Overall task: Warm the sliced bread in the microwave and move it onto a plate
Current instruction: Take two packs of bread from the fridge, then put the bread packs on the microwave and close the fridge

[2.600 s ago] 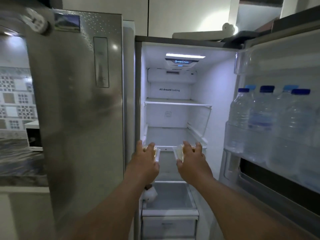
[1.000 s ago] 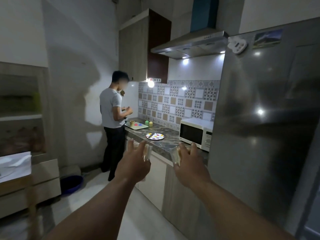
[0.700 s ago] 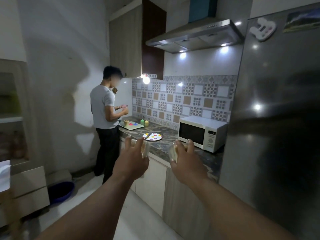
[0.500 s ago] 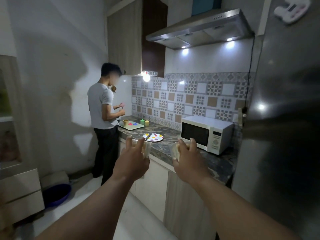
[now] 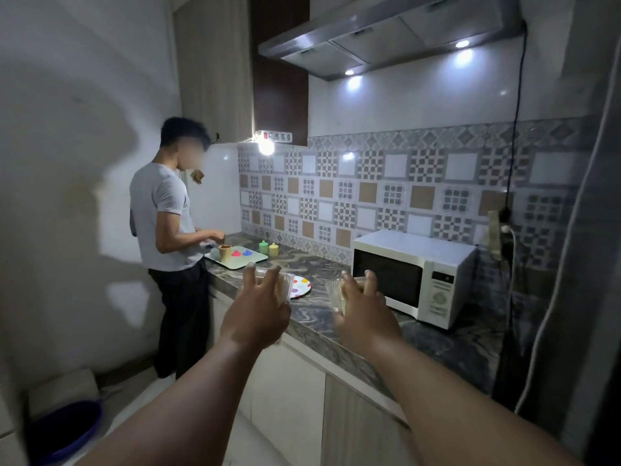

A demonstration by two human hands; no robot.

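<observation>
Microwave nearer than 0.5 s ago; both hands' fingers still round clear bread container.

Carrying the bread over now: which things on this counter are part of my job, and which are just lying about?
For the job:
- clear bread container held by left hand and right hand
- white microwave, door shut
- spotted plate

Just lying about:
- green tray in front of the other person
- green and yellow shakers
- blue basin on the floor

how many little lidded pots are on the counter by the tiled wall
2: a green pot and a yellow pot stand side by side on the counter against the tiled wall, just past the tray. Others could be hidden behind the hands.
</observation>
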